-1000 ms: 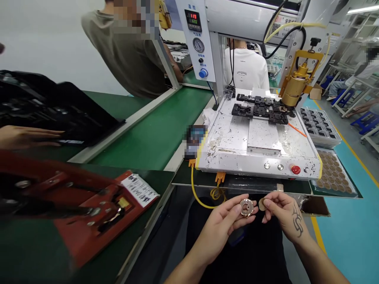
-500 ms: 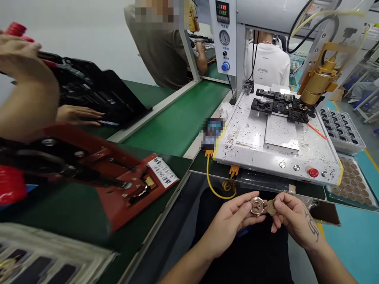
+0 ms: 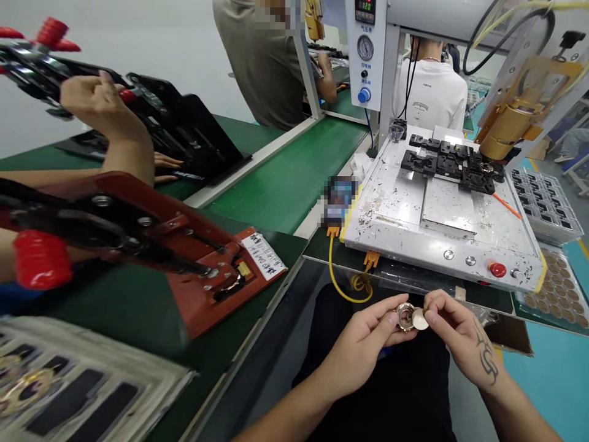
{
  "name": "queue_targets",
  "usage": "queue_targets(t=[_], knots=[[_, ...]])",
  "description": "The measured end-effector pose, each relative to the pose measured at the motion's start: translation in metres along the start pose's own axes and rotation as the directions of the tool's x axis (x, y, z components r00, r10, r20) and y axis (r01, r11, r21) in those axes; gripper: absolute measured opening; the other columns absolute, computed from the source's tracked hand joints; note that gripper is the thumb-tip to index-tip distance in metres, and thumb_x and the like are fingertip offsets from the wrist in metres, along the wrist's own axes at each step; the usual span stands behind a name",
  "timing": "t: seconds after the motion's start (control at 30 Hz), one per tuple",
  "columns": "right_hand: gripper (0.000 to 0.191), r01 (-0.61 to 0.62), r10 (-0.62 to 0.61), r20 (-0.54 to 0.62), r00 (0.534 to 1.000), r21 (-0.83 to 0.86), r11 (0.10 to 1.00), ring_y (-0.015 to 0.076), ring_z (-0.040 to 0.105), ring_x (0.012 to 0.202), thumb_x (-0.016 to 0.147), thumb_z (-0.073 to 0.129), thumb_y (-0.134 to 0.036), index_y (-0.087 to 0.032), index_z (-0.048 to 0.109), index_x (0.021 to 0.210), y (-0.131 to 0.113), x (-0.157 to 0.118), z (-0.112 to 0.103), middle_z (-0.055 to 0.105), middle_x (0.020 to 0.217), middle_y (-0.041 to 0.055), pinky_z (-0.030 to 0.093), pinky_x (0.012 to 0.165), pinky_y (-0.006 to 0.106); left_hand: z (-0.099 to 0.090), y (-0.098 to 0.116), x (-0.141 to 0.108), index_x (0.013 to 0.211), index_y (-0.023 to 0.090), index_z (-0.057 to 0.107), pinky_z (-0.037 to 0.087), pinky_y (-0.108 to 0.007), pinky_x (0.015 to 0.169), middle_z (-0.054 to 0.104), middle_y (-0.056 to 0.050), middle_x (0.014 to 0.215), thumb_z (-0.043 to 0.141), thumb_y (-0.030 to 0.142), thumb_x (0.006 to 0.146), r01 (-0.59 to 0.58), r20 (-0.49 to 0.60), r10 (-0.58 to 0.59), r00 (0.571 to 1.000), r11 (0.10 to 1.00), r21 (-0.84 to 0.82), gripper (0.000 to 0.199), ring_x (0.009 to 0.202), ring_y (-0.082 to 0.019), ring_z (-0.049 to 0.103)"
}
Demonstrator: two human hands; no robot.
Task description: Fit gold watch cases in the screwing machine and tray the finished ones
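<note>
Over my lap, my left hand [image 3: 368, 337] pinches a gold-rimmed watch case [image 3: 405, 317] by its edge, with the open ring facing up. My right hand [image 3: 453, 325] grips a small round pale disc [image 3: 419, 319] between thumb and fingers. The disc sits right beside the case's right edge; whether they touch I cannot tell. A dark tattoo marks my right wrist. Both hands are in front of the white dispensing machine [image 3: 414, 239], below its front edge.
A red clamp fixture [image 3: 193, 301] stands on the left bench, near a foam tray [image 3: 151, 393] holding watch parts. A co-worker's hand [image 3: 92, 98] is at another clamp. Black fixtures [image 3: 448, 162] sit on the machine; round brown discs [image 3: 554, 282] lie at right.
The disc in my right hand has turned, now showing a paler, smoother face close to the case. The view has shifted slightly. A co-worker's raised arm at left has moved.
</note>
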State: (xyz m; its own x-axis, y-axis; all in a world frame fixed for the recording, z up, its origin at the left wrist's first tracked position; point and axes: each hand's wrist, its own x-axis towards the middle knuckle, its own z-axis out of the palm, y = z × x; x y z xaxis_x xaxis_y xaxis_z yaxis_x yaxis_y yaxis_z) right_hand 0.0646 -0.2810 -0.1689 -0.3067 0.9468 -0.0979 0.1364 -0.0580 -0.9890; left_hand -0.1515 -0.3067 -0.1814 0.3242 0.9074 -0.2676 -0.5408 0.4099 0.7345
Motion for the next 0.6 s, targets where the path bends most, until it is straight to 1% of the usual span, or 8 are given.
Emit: queue_targets(t=[0.07,0.13,0.23,0.33,0.6], knots=[[0.028,0.036,-0.036,-0.006,0.999,-0.052,0.998,0.0205,0.059,0.101,0.105,0.068,-0.045,-0.023,0.065,0.087,-0.004,0.001,0.004,0.062,0.112,0.0041,0.046,0.089,0.031,0.001,-0.001,-0.001,0.14,0.019,0.076,0.061,-0.049,0.112,0.082,-0.013,0.129,0.082,0.051,0.095,-0.026,0.008,0.025,1.0,0.999,0.036,0.056,0.125,-0.034,0.075],[0.026,0.03,-0.03,0.005,1.0,-0.075,0.997,0.0214,0.06,0.106,0.105,0.068,-0.044,-0.024,0.066,0.089,-0.006,0.002,0.008,0.063,0.12,0.0048,0.047,0.092,0.031,0.002,-0.001,-0.002,0.141,0.02,0.075,0.061,-0.05,0.113,0.081,-0.013,0.131,0.08,0.052,0.097,-0.045,0.017,0.044,0.999,0.997,0.065,0.055,0.127,-0.034,0.074],[0.026,0.034,-0.031,0.029,0.999,-0.091,0.995,0.0215,0.062,0.103,0.105,0.067,-0.044,-0.024,0.065,0.087,-0.009,0.002,0.013,0.065,0.115,0.0043,0.048,0.092,0.031,0.003,-0.002,-0.004,0.143,0.02,0.073,0.06,-0.05,0.115,0.079,-0.013,0.136,0.077,0.051,0.099,-0.061,0.025,0.059,0.998,0.994,0.094,0.054,0.13,-0.035,0.073],[0.027,0.044,-0.042,0.027,0.999,-0.097,0.994,0.0211,0.062,0.101,0.105,0.067,-0.043,-0.024,0.065,0.086,-0.011,0.002,0.015,0.065,0.112,0.0038,0.049,0.09,0.03,0.003,-0.002,-0.005,0.145,0.021,0.073,0.059,-0.05,0.116,0.077,-0.013,0.14,0.076,0.051,0.1,-0.063,0.031,0.06,0.998,0.992,0.105,0.054,0.13,-0.035,0.073],[0.026,0.037,-0.036,0.016,0.999,-0.1,0.994,0.0216,0.062,0.103,0.106,0.066,-0.043,-0.024,0.065,0.088,-0.009,0.0,0.015,0.065,0.115,0.0044,0.049,0.091,0.031,0.007,-0.001,-0.005,0.146,0.021,0.071,0.058,-0.05,0.116,0.074,-0.013,0.145,0.074,0.054,0.1,-0.063,0.036,0.059,0.998,0.99,0.13,0.056,0.126,-0.033,0.075]])
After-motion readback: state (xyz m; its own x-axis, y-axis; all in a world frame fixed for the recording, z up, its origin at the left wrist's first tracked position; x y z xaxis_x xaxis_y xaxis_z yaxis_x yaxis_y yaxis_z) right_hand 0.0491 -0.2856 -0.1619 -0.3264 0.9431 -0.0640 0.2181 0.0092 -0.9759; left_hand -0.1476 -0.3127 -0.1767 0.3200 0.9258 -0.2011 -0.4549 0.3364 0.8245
